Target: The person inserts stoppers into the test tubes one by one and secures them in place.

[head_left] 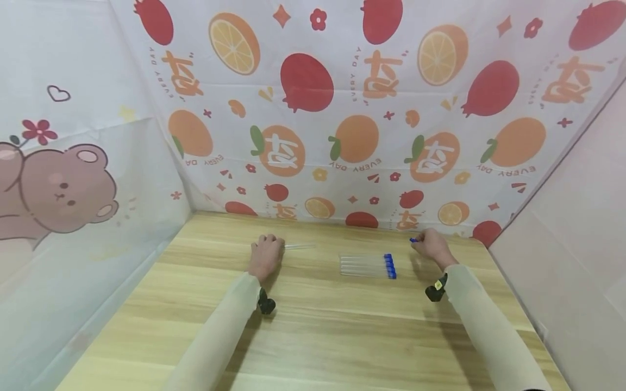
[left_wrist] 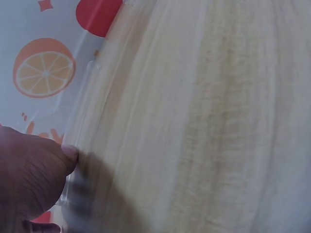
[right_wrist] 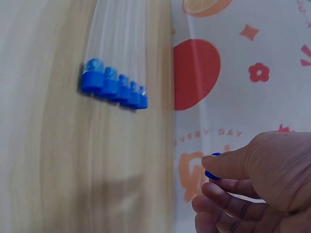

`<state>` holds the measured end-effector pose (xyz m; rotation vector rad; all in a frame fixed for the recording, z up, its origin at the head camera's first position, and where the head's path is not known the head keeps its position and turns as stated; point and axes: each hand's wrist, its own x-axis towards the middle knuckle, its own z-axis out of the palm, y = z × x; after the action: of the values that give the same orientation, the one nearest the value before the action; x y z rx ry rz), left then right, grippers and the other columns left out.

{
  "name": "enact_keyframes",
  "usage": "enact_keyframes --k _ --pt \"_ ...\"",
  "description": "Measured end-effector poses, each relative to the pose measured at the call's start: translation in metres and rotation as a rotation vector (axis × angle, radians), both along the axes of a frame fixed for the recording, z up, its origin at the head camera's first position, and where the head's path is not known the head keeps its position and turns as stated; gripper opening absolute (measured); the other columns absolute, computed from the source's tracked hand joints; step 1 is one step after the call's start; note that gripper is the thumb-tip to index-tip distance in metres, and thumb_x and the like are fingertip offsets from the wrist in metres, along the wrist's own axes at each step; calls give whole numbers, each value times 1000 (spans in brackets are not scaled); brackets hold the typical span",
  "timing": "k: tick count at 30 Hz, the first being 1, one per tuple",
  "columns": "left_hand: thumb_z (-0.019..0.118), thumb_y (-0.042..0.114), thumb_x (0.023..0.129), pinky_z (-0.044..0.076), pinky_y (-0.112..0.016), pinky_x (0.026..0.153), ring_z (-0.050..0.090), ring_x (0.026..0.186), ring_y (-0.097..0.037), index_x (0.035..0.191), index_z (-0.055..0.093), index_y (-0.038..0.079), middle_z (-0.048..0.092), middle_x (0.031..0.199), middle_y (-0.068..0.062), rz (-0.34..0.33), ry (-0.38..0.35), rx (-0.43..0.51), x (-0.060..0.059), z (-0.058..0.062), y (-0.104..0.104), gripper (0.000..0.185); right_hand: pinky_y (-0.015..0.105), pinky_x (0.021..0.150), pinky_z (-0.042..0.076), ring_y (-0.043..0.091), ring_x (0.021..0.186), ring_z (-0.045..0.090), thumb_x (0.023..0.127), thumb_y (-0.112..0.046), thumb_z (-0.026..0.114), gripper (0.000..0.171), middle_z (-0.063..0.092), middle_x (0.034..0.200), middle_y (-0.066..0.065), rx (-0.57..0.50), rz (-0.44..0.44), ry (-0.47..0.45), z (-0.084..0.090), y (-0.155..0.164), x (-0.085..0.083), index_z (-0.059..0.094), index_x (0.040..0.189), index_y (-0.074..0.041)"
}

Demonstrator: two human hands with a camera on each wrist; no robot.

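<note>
Capped tubes (head_left: 368, 265) lie between left hand (head_left: 265, 256) gripping open tube (head_left: 299, 246) and right hand (head_left: 431, 245) pinching blue cap (head_left: 413, 239).

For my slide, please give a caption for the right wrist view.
Right hand pinches a blue cap near capped tubes.

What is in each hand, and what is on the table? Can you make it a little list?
left hand: grips a clear tube with no cap, lying on the wooden table
right hand: pinches a small blue cap
between the hands: row of clear tubes with blue caps, lying side by side
behind: fruit-print sheet
</note>
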<state>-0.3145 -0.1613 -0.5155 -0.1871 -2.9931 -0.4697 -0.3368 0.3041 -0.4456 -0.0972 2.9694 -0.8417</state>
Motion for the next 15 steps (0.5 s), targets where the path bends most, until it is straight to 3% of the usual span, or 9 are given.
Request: enact_keyframes --k 7,15 --pt "58 19 103 48 -59 91 55 113 -39 122 66 10 64 121 -18 -5 19 -37 -1 -3 1 23 29 55 32 14 55 35 95 -16 66 39 34 58 -3 31 23 33 13 -12 3 40 66 -14" --pt "58 17 102 50 -56 90 55 112 -38 116 67 7 64 122 -19 -15 40 -61 -1 -1 2 19 27 58 45 17 67 55 95 -21 67 21 69 83 12 62 49 45 24 -25 5 70 90 -1"
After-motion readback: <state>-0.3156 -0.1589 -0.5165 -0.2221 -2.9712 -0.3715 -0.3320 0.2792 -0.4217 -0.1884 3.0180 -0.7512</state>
